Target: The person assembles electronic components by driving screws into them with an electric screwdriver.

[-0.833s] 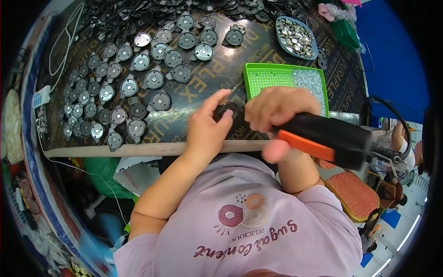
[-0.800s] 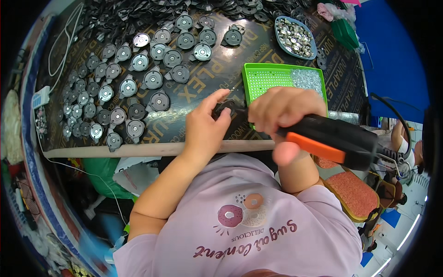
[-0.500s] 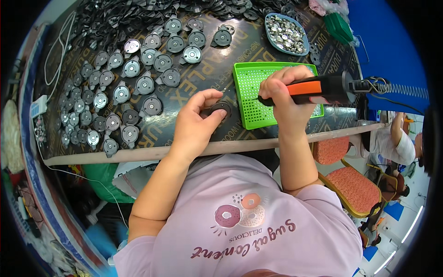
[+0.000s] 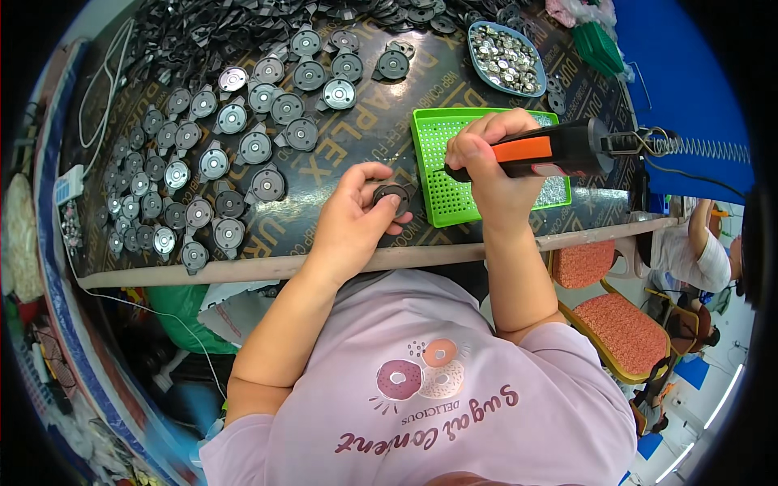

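- Head view: the left hand (image 4: pixel 352 219) rests on the dark table (image 4: pixel 340 154) near its front edge, its grip pinching a small round black part (image 4: pixel 392 195) between thumb and fingertips; the part lies flat on the table, just left of the green tray (image 4: pixel 442 174).
- Head view: the right hand (image 4: pixel 490 166) has its grip clenched around a black and orange power screwdriver (image 4: pixel 551 150), held roughly level over the green tray, its tip end hidden behind the fingers.
- Head view: a coiled cable (image 4: pixel 701 148) runs from the back end of the screwdriver toward the right.
- Head view: the green tray is a perforated rectangle lying flat on the table; small shiny bits (image 4: pixel 555 190) show in its right part, below the screwdriver.
- Head view: to the left of the hands, many round parts with metal centres (image 4: pixel 215 162) lie in loose rows across the table, well apart from the held part.
- Head view: a heap of black parts (image 4: pixel 211 40) fills the far side of the table.
- Head view: a blue oval dish (image 4: pixel 480 57) holding small silver pieces stands beyond the green tray.
- Head view: the person wears a pale pink shirt (image 4: pixel 438 381) with a doughnut print.
- Head view: at the right edge, another person (image 4: pixel 689 247) sits near orange padded chairs (image 4: pixel 628 328), apart from the work.
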### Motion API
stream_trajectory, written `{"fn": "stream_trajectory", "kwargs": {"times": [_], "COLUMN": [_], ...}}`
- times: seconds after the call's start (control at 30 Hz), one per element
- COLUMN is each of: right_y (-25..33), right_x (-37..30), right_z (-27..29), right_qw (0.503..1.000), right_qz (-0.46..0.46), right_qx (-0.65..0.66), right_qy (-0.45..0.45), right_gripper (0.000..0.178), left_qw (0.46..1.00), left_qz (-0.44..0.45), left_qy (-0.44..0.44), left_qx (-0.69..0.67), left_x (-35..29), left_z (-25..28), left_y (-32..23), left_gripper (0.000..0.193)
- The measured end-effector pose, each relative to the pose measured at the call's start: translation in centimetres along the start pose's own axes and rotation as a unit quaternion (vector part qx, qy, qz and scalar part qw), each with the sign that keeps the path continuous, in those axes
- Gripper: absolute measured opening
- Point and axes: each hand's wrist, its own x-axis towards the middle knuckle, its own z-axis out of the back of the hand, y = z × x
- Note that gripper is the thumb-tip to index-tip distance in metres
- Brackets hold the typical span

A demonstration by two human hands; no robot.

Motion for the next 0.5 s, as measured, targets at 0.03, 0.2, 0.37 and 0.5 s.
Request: {"fn": "stream_trajectory", "kwargs": {"times": [0.03, 0.2, 0.37, 0.5], "right_y": [-0.1, -0.2, -0.3, -0.5], "right_x": [0.0, -0.1, 0.0, 0.1], "right_z": [0.0, -0.1, 0.2, 0.5], "right_qw": [1.0, 1.0, 1.0, 0.999], "right_qz": [0.0, 0.006, 0.0, 0.009], "right_qx": [0.0, -0.003, -0.017, -0.035], "right_qy": [0.001, 0.004, 0.006, 0.011], "right_gripper": [0.031, 0.032, 0.032, 0.031], "left_qw": [1.0, 0.998, 0.996, 0.996], "left_qz": [0.021, 0.063, 0.054, 0.06], "left_qy": [0.008, 0.023, 0.022, 0.027], "left_qx": [-0.004, -0.015, -0.065, -0.061], "left_x": [0.0, 0.4, 0.5, 0.6], "left_z": [-0.1, -0.3, -0.3, -0.3], "left_y": [0.0, 0.4, 1.0, 1.1], "left_gripper": [0.021, 0.026, 0.027, 0.031]}}
